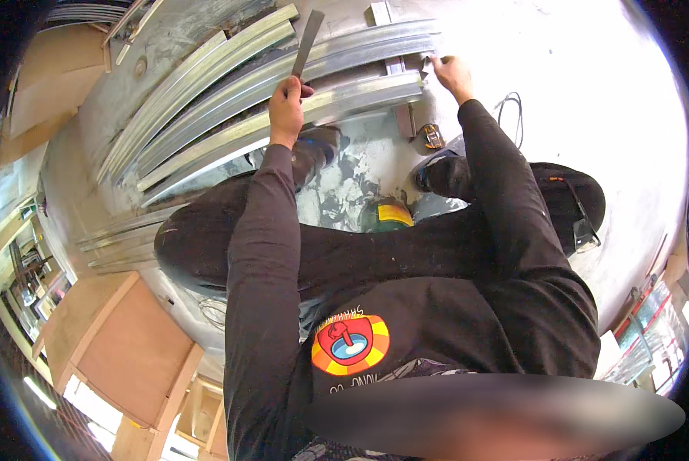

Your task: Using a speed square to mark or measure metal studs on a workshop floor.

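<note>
My left hand is closed round the lower end of a flat grey metal file. Its long blade points up and away, above a row of metal profiles. At the right-hand ends of these, my right hand pinches the end of one silvery metal profile between thumb and fingers; the exact grip is partly hidden. Nearer to me lies another pale metal profile, beside several more that fan out to the left.
A short cross-piece lies under the profiles. Between my feet are a black and orange tool and a round green item with a yellow label. A dark cable loops at right. Wooden cabinets stand at left.
</note>
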Demonstrator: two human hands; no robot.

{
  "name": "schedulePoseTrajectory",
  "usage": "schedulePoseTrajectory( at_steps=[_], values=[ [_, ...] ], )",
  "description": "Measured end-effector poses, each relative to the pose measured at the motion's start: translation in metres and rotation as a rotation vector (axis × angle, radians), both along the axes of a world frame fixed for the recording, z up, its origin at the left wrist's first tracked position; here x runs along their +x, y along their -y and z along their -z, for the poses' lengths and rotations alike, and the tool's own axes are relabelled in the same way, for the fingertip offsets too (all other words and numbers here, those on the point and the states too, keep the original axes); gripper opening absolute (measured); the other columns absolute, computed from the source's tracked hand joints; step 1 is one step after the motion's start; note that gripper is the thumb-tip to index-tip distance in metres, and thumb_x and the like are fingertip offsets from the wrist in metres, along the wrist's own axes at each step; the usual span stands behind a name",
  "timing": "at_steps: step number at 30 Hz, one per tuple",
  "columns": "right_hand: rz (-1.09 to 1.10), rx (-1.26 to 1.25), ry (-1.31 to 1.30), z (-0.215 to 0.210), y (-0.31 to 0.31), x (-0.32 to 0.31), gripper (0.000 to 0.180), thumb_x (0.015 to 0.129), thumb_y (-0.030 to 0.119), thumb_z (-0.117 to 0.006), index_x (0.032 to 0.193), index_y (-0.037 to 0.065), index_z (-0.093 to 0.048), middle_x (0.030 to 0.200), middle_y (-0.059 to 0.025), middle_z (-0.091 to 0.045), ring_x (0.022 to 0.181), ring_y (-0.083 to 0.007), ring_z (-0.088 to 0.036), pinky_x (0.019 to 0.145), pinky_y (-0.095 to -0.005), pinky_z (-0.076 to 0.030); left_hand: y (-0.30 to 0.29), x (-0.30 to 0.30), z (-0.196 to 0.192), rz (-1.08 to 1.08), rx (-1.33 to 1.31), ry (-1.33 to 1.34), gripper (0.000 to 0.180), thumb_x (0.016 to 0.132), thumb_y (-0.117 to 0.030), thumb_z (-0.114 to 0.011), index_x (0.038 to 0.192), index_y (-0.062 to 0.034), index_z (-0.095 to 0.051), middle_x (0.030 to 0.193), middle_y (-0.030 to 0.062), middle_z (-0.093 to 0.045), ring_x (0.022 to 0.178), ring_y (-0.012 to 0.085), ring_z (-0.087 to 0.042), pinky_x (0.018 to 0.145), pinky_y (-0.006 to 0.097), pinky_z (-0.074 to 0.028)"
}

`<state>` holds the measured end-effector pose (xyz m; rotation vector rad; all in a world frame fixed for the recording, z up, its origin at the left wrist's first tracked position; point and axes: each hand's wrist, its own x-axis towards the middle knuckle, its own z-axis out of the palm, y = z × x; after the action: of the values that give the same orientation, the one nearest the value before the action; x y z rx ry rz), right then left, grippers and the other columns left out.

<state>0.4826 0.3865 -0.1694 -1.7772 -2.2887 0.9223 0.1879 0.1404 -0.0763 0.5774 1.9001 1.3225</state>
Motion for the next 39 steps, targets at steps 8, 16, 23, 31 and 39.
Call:
schedulePoseTrajectory(
  at_steps=[8, 16, 23, 31, 39],
  values=[
    [0.081, -0.072, -0.062, 0.044, -0.052, -0.019, 0.048, 0.091, 0.036, -0.061, 0.116, -0.005, -0.067, 0.109, -0.0263, -0.07, 0.105, -0.0352, -0.067, 0.092, -0.0407, -0.051, -0.009, 0.023, -0.011, 0.221, -0.11, -0.346, 0.046, 0.101, -0.047, -0.052, 0.107, -0.0025, -0.06, 0.087, 0.0126, -0.071, 0.088, 0.0298, -0.068, 0.081, 0.04, -0.05],
    [0.15, -0.128, -0.252, -0.002, -0.053, -0.011, 0.038, 0.089, 0.026, -0.06, 0.106, -0.007, -0.069, 0.087, -0.017, -0.071, 0.077, -0.0264, -0.067, 0.071, -0.0401, -0.052, -0.017, 0.031, -0.004, 0.369, -0.035, -0.744, 0.041, 0.093, -0.038, -0.065, 0.118, -0.0053, -0.058, 0.1, 0.0176, -0.067, 0.095, 0.041, -0.062, 0.081, 0.047, -0.049],
    [0.001, -0.371, -0.387, -0.133, -0.02, 0.016, 0.036, 0.09, 0.026, -0.066, 0.105, -0.006, -0.07, 0.08, -0.0056, -0.065, 0.071, -0.0131, -0.056, 0.064, -0.0282, -0.046, -0.038, 0.053, -0.02, 0.451, 0.072, -1.128, 0.042, 0.089, -0.039, -0.066, 0.121, -0.0128, -0.058, 0.124, 0.0052, -0.062, 0.115, 0.0279, -0.055, 0.099, 0.05, -0.035],
    [0.003, -0.321, -0.44, -0.186, 0.047, 0.04, 0.035, 0.089, 0.027, -0.067, 0.103, -0.005, -0.071, 0.08, -0.0069, -0.066, 0.072, -0.0144, -0.057, 0.066, -0.0303, -0.048, -0.021, 0.076, -0.035, 0.533, 0.211, -1.282, 0.057, 0.095, -0.039, -0.06, 0.147, -0.0189, -0.046, 0.144, 0.0019, -0.052, 0.12, 0.0246, -0.052, 0.104, 0.051, -0.031],
    [0.126, -0.383, -0.544, -0.192, 0.079, 0.054, 0.026, 0.093, 0.019, -0.066, 0.103, -0.005, -0.07, 0.089, -0.0059, -0.067, 0.079, -0.0126, -0.059, 0.076, -0.0268, -0.05, 0.005, 0.084, -0.047, 0.64, 0.079, -1.493, 0.058, 0.094, -0.036, -0.061, 0.149, -0.0339, -0.043, 0.147, 0.0074, -0.048, 0.123, 0.0317, -0.049, 0.104, 0.052, -0.032]
  ],
)
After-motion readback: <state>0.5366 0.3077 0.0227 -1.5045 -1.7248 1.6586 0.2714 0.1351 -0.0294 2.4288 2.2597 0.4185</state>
